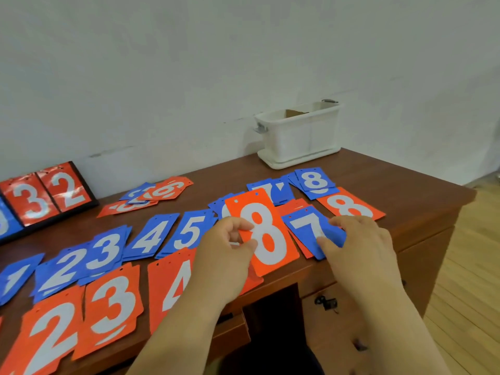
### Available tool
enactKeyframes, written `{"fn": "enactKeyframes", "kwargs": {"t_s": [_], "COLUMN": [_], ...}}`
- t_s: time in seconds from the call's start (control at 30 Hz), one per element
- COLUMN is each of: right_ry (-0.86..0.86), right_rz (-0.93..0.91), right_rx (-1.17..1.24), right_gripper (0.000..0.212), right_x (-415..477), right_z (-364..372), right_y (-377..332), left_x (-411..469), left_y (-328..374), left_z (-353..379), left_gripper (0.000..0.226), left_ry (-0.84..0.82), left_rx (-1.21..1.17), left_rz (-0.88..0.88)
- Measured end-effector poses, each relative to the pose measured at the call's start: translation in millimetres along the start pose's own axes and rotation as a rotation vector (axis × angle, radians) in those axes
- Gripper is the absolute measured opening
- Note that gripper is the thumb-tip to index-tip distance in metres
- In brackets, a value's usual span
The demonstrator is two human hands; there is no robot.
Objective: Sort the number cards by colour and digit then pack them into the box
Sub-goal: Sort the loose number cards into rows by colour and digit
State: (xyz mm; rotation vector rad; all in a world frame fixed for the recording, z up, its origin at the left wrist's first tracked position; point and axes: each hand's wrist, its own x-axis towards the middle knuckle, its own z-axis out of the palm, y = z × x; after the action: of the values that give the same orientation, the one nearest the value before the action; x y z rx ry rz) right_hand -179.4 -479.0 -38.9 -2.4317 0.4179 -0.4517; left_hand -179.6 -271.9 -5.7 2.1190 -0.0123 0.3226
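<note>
Nearest, our left hand (227, 247) pinches the red 8 card (266, 239) by its edge, tilted above the desk (405, 185). Just beside it, our right hand (359, 239) curls its fingers round the blue 7 card (308, 226). Farther back, the white box (297, 136) stands against the wall.

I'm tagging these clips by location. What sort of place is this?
Likely an office or club room: a wooden desk with a drawer against a plain white wall, plank flooring, a flip scoreboard. Left hand pinches the orange 8 card, right hand holds the blue 7 card.
</note>
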Motion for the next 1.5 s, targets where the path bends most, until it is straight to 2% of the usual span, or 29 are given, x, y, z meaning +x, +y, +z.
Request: {"fn": "enactKeyframes", "kwargs": {"t_s": [0.1, 0.27, 0.4, 0.6, 0.8, 1.03, 1.13, 1.2, 1.3, 1.37, 1.43, 1.5], "right_ry": [0.015, -0.004, -0.008, 0.171, 0.264, -0.049, -0.236, -0.258, -0.203, -0.324, -0.455, -0.433], "right_rz": [0.135, 0.222, 0.223, 0.149, 0.101, -0.009, -0.056, -0.101, -0.133, -0.164, -0.203, -0.240], "right_rx": [0.048, 0.251, 0.288, 0.387, 0.536, 0.511, 0.316, 0.193, 0.352, 0.514, 0.602, 0.602], "right_gripper": [0.053, 0.051, 0.048, 0.016, 0.019, 0.029, 0.043, 0.051, 0.036, 0.022, 0.019, 0.022], "right_x": [3, 4, 5, 8, 22, 82, 98, 94, 69, 45, 26, 21], "right_z": [2, -3, -5, -11, -28, 1, 16, 15, 2, -8, -12, -11], "right_y": [2, 6, 9, 8, -10, -61, -75, -78, -73, -67, -61, -53], "left_x": [1, 1, 0, 1, 6, 16, 20, 21, 21, 19, 18, 15], "left_y": [-1, 0, -2, -5, -6, -9, -15, -19, -21, -17, -9, 3], "left_z": [-2, -1, -1, -3, -8, -12, -17, -21, -22, -16, -6, 5], "left_gripper": [0.022, 0.021, 0.021, 0.021, 0.023, 0.024, 0.024, 0.025, 0.025, 0.024, 0.024, 0.025], "left_ry": [0.017, 0.008, 0.010, 0.012, 0.026, 0.034, 0.042, 0.043, 0.041, 0.031, 0.008, -0.029], "left_rx": [0.007, 0.034, 0.024, -0.004, -0.028, -0.074, -0.076, -0.075, -0.109, -0.144, -0.165, -0.186], "left_rz": [-0.027, -0.035, -0.035, -0.043, -0.018, -0.060, -0.076, -0.077, -0.077, -0.063, -0.031, -0.005]}}
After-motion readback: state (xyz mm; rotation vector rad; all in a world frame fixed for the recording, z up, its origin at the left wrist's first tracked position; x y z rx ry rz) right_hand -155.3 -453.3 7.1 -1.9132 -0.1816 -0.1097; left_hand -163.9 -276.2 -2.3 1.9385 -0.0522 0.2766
